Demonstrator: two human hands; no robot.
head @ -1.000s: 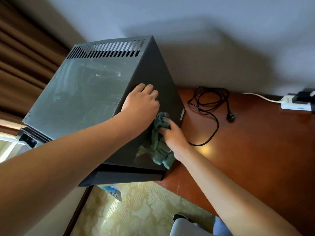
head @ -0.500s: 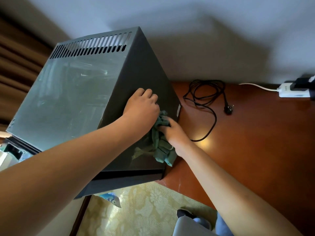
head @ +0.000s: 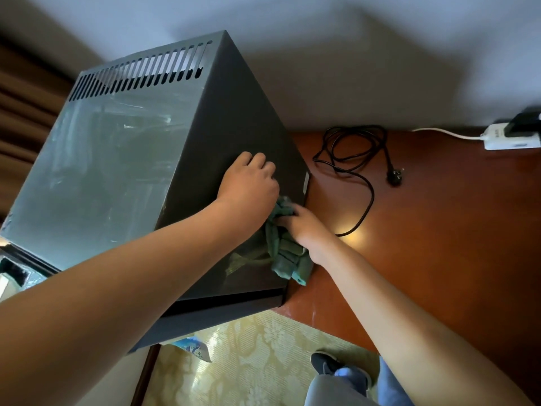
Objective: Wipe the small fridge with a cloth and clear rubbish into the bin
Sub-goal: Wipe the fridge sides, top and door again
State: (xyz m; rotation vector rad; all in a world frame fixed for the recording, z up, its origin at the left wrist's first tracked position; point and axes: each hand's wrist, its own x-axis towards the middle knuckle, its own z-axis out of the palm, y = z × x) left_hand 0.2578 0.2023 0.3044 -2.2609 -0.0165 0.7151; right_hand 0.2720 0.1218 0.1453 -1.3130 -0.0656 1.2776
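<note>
Head view. The small dark-grey metal fridge (head: 123,171) stands on the red-brown wooden counter (head: 439,244) at its front-left corner. The right hand (head: 304,227) presses the bunched green cloth (head: 285,253) against the fridge's right side wall, grip closed on it. The left hand (head: 248,183), fingers curled, braces just above. Unwiped wall lies upward and rearward; rightward, a coiled black power cord (head: 351,159) lies close.

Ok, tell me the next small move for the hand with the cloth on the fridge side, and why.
Probably drag the green cloth down the dark side panel toward its lower front edge. The right hand presses it mid-panel, the left hand braces the fridge, and the strip below the cloth looks smeared.
</note>
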